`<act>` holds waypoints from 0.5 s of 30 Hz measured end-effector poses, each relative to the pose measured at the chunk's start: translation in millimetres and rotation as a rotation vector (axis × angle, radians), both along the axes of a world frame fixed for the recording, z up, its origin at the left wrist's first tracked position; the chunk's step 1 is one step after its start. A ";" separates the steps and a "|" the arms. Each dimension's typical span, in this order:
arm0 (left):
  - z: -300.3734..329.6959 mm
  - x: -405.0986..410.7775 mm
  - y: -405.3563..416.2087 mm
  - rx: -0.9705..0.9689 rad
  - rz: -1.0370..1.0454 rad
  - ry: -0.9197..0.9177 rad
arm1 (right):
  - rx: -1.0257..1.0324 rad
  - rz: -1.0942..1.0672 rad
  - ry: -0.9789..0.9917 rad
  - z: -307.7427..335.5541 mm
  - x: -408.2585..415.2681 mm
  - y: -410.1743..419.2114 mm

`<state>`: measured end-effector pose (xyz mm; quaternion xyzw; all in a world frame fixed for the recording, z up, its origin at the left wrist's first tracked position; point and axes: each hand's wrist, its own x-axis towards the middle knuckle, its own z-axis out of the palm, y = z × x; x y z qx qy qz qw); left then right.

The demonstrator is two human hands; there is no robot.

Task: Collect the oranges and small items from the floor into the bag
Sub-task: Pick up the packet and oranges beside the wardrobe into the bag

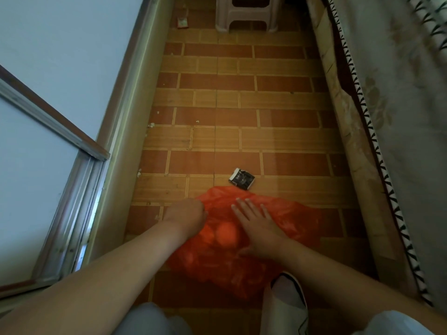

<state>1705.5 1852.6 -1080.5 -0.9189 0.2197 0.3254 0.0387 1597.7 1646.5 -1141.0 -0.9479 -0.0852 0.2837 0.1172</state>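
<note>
Two hands: both on the red bag [285, 218]
Left hand [185, 213]: fingers clenched on the bag's left edge
Right hand [256, 226]: fingers released, flat on the plastic
Oranges [226, 234]: inside the bag (showing through)
Black packet [242, 178]: on the floor [242, 97], just beyond the bag

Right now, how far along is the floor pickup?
Done: at least one orange shows through the red plastic bag on the floor. In hand: the left hand grips the bag's edge, while the right hand rests flat on it. Left: the black-and-white wrapper just beyond the bag, and a small red packet near the white stool.
</note>
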 end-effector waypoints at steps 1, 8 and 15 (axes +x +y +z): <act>0.0 0.1 -1.5 0.006 -0.013 -0.020 | -0.012 0.040 -0.016 -3.4 -6.2 0.0; -9.6 -2.1 -3.6 0.021 -0.109 0.119 | 0.013 0.407 -0.165 -26.9 -60.5 6.5; -16.2 -3.2 -0.4 0.109 -0.196 0.174 | 0.041 0.731 -0.260 -45.6 -97.1 21.4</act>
